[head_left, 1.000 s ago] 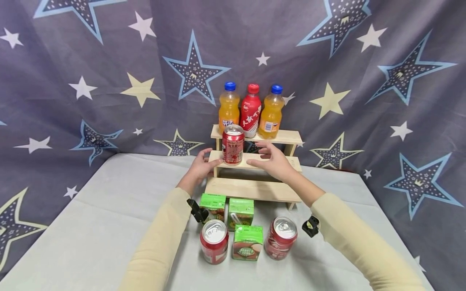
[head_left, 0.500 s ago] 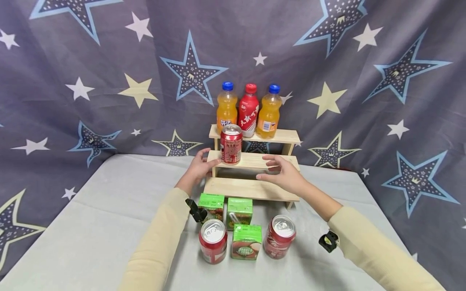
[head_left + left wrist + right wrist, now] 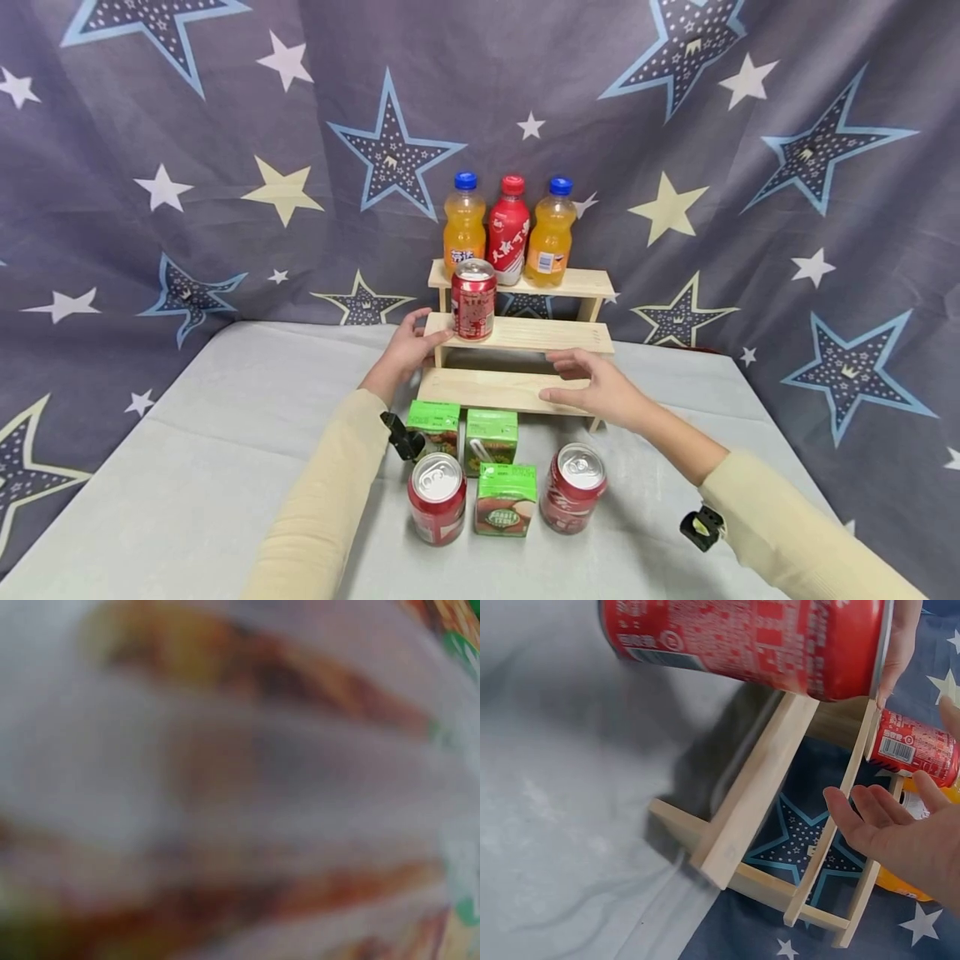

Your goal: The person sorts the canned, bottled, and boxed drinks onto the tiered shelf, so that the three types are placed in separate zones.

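A red drink can stands upright at the left end of the middle tier of a wooden stepped shelf. My left hand grips that end of the shelf, its thumb beside the can's base and other fingers partly hidden. Over the right part of the lowest tier, my right hand hovers, fingers loosely bent around nothing. The right wrist view shows the right hand apart from the shelf's can. A blurred, close printed carton fills the left wrist view.
Two orange soda bottles flank a red bottle on the top tier. In front of the shelf stand three green-topped cartons, a left can and a right can. A star-patterned curtain hangs behind.
My right hand has drawn away from the can on the middle tier, moving right and down toward the lowest tier. My left hand and that can keep their places.
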Action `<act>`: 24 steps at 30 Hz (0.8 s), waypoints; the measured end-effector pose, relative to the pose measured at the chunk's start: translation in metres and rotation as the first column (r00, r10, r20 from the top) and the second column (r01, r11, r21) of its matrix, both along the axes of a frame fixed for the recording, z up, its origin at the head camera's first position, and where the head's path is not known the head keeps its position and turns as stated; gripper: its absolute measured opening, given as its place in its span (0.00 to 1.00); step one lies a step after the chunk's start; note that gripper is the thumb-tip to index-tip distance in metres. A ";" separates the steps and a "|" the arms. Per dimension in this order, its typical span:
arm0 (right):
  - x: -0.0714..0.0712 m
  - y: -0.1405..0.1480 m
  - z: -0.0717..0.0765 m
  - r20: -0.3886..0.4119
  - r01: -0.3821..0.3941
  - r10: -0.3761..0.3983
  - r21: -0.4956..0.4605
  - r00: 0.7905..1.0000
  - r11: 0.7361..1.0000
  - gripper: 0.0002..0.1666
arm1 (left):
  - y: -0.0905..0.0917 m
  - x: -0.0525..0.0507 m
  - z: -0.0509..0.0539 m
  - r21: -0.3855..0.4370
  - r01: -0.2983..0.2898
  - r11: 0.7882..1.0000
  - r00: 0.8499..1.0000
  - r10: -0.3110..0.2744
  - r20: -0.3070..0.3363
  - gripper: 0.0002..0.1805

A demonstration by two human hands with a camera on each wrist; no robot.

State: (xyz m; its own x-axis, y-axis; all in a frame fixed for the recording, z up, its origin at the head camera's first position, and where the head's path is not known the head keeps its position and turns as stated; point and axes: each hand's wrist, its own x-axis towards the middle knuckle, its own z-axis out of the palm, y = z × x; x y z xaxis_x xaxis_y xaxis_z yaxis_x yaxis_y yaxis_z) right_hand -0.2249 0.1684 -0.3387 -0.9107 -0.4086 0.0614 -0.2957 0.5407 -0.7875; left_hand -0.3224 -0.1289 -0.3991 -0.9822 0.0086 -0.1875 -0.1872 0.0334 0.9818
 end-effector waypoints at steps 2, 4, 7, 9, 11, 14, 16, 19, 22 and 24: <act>0.004 0.003 -0.002 0.008 -0.017 0.017 -0.009 1.000 1.000 0.36 | 0.000 0.000 0.000 -0.002 -0.001 1.000 1.000 0.001 0.000 0.40; 0.007 0.006 -0.005 0.015 -0.032 0.032 -0.013 0.999 0.999 0.36 | 0.000 0.000 0.000 -0.002 0.000 1.000 1.000 0.000 0.002 0.40; 0.013 0.011 -0.008 0.024 -0.052 0.053 -0.005 0.998 0.999 0.36 | 0.000 0.000 -0.001 0.001 -0.001 1.000 1.000 0.001 0.003 0.40; 0.016 0.014 -0.010 0.031 -0.060 0.060 -0.001 0.998 0.998 0.36 | 0.000 0.000 -0.001 0.004 -0.001 1.000 1.000 0.001 0.003 0.40; 0.019 0.017 -0.011 0.039 -0.070 0.070 -0.001 0.997 0.998 0.35 | 0.000 0.000 -0.001 0.004 -0.004 1.000 1.000 0.004 0.002 0.40; 0.023 0.022 -0.013 0.046 -0.082 0.082 -0.002 0.996 0.997 0.35 | 0.000 0.000 -0.001 0.004 -0.003 1.000 1.000 0.003 0.000 0.40; 0.026 0.025 -0.015 0.047 -0.087 0.088 -0.005 0.995 0.996 0.35 | 0.000 0.000 -0.001 0.005 -0.003 1.000 1.000 0.003 0.000 0.40; 0.031 0.029 -0.018 0.045 -0.094 0.095 -0.003 0.994 0.996 0.35 | 0.000 0.000 -0.001 0.003 -0.001 1.000 1.000 0.001 0.000 0.40; 0.036 0.034 -0.021 0.038 -0.110 0.110 -0.005 0.993 0.994 0.34 | 0.000 0.000 -0.001 -0.001 -0.001 1.000 1.000 0.001 -0.001 0.40; 0.040 0.038 -0.024 0.027 -0.127 0.127 0.000 0.992 0.992 0.34 | 0.000 0.000 -0.001 0.001 0.001 1.000 1.000 -0.001 -0.003 0.40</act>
